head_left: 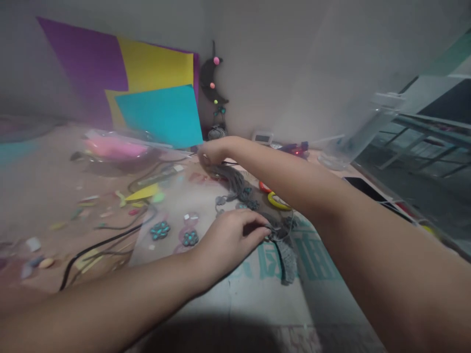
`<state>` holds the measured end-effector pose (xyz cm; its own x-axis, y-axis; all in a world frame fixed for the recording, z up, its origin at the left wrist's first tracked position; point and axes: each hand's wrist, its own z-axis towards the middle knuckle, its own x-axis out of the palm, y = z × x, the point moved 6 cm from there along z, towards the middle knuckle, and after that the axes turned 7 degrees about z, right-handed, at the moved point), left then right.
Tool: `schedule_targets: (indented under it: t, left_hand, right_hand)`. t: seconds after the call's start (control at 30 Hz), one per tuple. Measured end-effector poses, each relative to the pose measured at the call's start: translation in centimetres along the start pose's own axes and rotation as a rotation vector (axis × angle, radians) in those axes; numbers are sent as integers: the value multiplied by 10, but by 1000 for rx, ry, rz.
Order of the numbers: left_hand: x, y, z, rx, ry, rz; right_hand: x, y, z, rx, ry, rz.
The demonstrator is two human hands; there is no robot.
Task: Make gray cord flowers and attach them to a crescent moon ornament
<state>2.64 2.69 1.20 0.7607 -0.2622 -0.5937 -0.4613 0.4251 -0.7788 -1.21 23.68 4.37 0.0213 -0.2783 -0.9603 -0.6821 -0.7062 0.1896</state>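
Observation:
My left hand (pixel 231 233) is over the middle of the work surface, thumb and forefinger pinched on a grey yarn piece (pixel 287 260) with a flat tail hanging toward me. More grey yarn with a tassel (pixel 233 179) lies beyond it. My right hand (pixel 213 151) reaches across to the far side, near the blue sheet. Its fingers are curled down, blurred and partly hidden, so whether they hold anything is unclear. Two grey and teal flower-shaped pieces, one a flower (pixel 160 230) and the other a flower (pixel 190 238), lie left of my left hand.
Purple, yellow and blue sheets (pixel 162 115) lean on the wall beside a dark hanging moon (pixel 209 81). A pink item in clear plastic (pixel 117 147) lies at the left, among scattered scraps and a black cord (pixel 95 247). A yellow ring (pixel 278 201) sits under my right forearm.

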Motion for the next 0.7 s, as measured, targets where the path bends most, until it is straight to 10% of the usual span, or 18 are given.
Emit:
schedule_targets:
  t: [0.43, 0.7]
  left_hand:
    - [1, 1, 0, 18, -22, 4]
    - [0, 3, 0, -3, -22, 24]
  right_hand:
    - [-17, -18, -17, 4, -87, -199]
    - [-42, -21, -43, -140, -270, 433]
